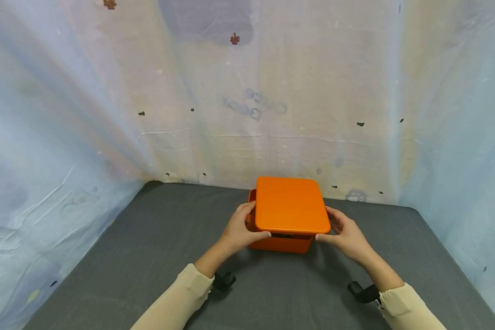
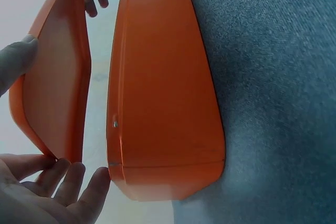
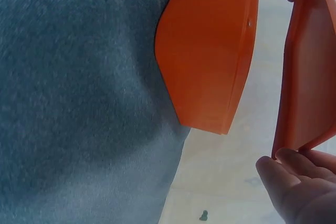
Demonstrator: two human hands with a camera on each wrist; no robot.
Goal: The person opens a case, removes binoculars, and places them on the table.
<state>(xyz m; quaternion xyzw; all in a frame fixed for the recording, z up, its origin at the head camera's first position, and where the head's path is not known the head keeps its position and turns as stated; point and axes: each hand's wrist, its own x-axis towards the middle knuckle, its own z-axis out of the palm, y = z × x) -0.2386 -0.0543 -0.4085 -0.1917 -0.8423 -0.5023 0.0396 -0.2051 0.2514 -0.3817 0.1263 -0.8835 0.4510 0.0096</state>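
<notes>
Two cream sleeves [image 1: 177, 295] extend over the dark grey table [image 1: 288, 298], with a black fitting [image 1: 224, 281] at each wrist. Beyond the cuffs, the left hand [image 1: 238, 231] pinches the left side of an orange lid [image 1: 293, 205], its thumb at the near left corner. The right hand [image 1: 349, 237] pinches the opposite side, its thumb by the near right corner. The lid is supported above an orange box [image 1: 281, 244] (both wrist views show a gap between the two) and is offset to the right, exposing the box's left rim. The box rests near the table's far edge, about midway between the far corners. Behind that edge hangs a pale patterned curtain [image 1: 297, 82].
</notes>
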